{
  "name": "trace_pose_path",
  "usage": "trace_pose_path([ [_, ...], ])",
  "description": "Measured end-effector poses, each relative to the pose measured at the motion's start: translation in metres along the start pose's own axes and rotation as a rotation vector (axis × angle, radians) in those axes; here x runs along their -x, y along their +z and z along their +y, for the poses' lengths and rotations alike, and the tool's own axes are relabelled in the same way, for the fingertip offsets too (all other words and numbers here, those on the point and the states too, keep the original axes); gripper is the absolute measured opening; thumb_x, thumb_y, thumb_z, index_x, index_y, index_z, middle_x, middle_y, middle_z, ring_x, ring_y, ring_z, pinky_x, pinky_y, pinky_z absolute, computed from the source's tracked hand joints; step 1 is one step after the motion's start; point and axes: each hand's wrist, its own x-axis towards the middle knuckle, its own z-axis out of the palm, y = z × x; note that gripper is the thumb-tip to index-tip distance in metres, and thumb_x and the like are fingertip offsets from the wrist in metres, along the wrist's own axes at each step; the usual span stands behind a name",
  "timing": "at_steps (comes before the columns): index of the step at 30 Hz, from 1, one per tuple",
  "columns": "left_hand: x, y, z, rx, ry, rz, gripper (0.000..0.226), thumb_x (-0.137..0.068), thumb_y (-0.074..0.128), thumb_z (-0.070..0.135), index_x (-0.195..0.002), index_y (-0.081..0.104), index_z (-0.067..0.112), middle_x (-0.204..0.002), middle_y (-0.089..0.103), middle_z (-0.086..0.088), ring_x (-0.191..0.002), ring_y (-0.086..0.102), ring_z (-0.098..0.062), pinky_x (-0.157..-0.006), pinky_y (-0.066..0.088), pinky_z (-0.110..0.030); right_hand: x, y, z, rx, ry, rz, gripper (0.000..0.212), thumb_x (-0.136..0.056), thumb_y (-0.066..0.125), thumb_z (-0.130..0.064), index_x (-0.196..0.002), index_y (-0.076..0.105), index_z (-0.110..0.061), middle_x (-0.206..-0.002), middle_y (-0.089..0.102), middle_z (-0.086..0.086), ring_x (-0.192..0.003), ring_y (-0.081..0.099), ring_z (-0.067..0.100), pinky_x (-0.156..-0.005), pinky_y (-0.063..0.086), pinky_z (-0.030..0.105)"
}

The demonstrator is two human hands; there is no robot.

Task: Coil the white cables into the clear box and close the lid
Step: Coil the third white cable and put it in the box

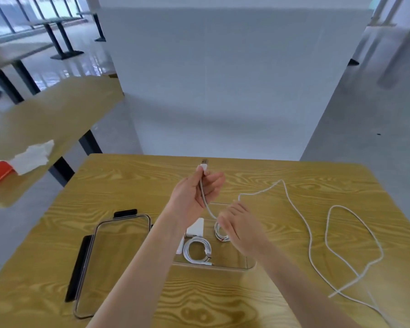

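L hand: cable plug end gripped.
R hand: loosely curled over clear box, grip unclear.
Lid: laid off box, on table.

A long white cable sprawls in loose loops across the right of the desk, its plug end raised. The open clear box holds two coiled cables. Its lid lies left.
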Motion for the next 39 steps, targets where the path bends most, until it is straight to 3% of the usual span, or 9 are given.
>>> trace_pose_path([
  [5, 0.015, -0.001, -0.002, -0.293, -0.109, -0.159, 0.043, -0.098, 0.035, 0.028, -0.060, 0.048, 0.015, -0.073, 0.071, -0.015, -0.051, 0.068, -0.015, -0.042, 0.050, -0.019, -0.015, -0.013, 0.005, 0.152, 0.085, -0.215, 0.097, -0.081, -0.011, -0.071, -0.096, 0.069, -0.018, -0.099, 0.069, -0.002, -0.108, 0.055, 0.016, -0.113, 0.019, 0.040],
  [7, 0.019, 0.001, -0.011, -0.462, -0.162, -0.191, 0.040, -0.098, 0.038, 0.029, -0.061, 0.046, 0.016, -0.073, 0.071, -0.015, -0.044, 0.062, -0.012, -0.038, 0.043, -0.018, -0.026, -0.029, 0.006, 0.183, 0.129, -0.258, 0.069, -0.091, 0.019, -0.062, -0.086, 0.069, -0.015, -0.082, 0.068, 0.002, -0.084, 0.060, 0.019, -0.087, 0.043, 0.033],
  [9, 0.020, 0.000, -0.020, -0.631, -0.189, -0.195, 0.037, -0.099, 0.036, 0.029, -0.066, 0.042, 0.016, -0.065, 0.071, -0.010, -0.038, 0.056, -0.012, -0.038, 0.034, -0.018, -0.041, -0.048, 0.005, 0.209, 0.236, -0.326, 0.044, -0.086, 0.044, -0.046, -0.062, 0.057, -0.012, -0.054, 0.046, -0.002, -0.052, 0.042, 0.016, -0.050, 0.032, 0.025],
  [14, 0.009, -0.012, -0.047, -0.949, -0.261, -0.155, 0.033, -0.099, 0.036, 0.029, -0.069, 0.042, 0.015, -0.037, 0.044, 0.008, -0.032, 0.029, -0.007, -0.039, 0.025, -0.017, -0.063, -0.094, -0.003, -0.090, 0.354, -0.241, 0.053, -0.072, 0.070, -0.052, -0.043, 0.040, -0.018, -0.042, 0.027, -0.007, -0.041, 0.023, 0.011, -0.046, 0.020, 0.025],
  [17, -0.008, -0.018, -0.053, -0.786, -0.290, 0.002, 0.036, -0.098, 0.037, 0.027, -0.065, 0.039, 0.015, -0.039, 0.031, 0.007, -0.033, 0.024, -0.009, -0.041, 0.019, -0.020, -0.060, -0.106, -0.014, -0.170, 0.331, -0.223, 0.035, -0.085, 0.062, -0.038, -0.066, 0.070, -0.010, -0.040, 0.044, -0.010, -0.038, 0.033, 0.007, -0.047, 0.029, 0.022],
  [24, -0.028, -0.026, -0.034, -0.042, -0.296, 0.009, 0.035, -0.095, 0.029, 0.012, -0.064, 0.044, 0.009, -0.054, 0.062, -0.010, -0.049, 0.060, -0.021, -0.063, 0.046, -0.031, -0.032, -0.081, -0.029, -0.271, 0.298, -0.158, 0.024, -0.098, 0.039, -0.020, -0.096, 0.061, -0.010, -0.062, 0.052, -0.007, -0.056, 0.046, 0.012, -0.062, 0.043, 0.035],
  [31, -0.034, -0.020, -0.031, -0.063, -0.272, 0.014, 0.034, -0.095, 0.031, 0.024, -0.062, 0.036, 0.014, -0.054, 0.057, -0.009, -0.047, 0.060, -0.018, -0.059, 0.052, -0.029, -0.021, -0.065, -0.029, -0.159, 0.250, -0.062, 0.026, -0.099, 0.038, -0.029, -0.117, 0.053, -0.018, -0.081, 0.065, -0.005, -0.059, 0.050, 0.010, -0.055, 0.038, 0.027],
  [34, -0.039, -0.018, -0.033, 0.029, -0.227, -0.022, 0.034, -0.099, 0.032, 0.020, -0.067, 0.043, 0.011, -0.075, 0.065, -0.013, -0.074, 0.063, -0.019, -0.062, 0.051, -0.025, -0.019, -0.056, -0.035, -0.120, 0.163, -0.021, 0.028, -0.100, 0.033, -0.030, -0.119, 0.050, -0.018, -0.077, 0.066, 0.003, -0.061, 0.057, 0.021, -0.058, 0.042, 0.035],
  [39, -0.044, -0.021, -0.026, 0.204, -0.088, -0.014, 0.034, -0.100, 0.031, 0.021, -0.069, 0.042, 0.012, -0.067, 0.068, -0.011, -0.057, 0.066, -0.018, -0.073, 0.045, -0.031, -0.004, -0.041, -0.028, -0.054, 0.038, 0.049, 0.030, -0.096, 0.034, -0.024, -0.123, 0.046, -0.016, -0.049, 0.037, -0.013, -0.038, 0.026, 0.005, -0.039, 0.013, 0.010],
])
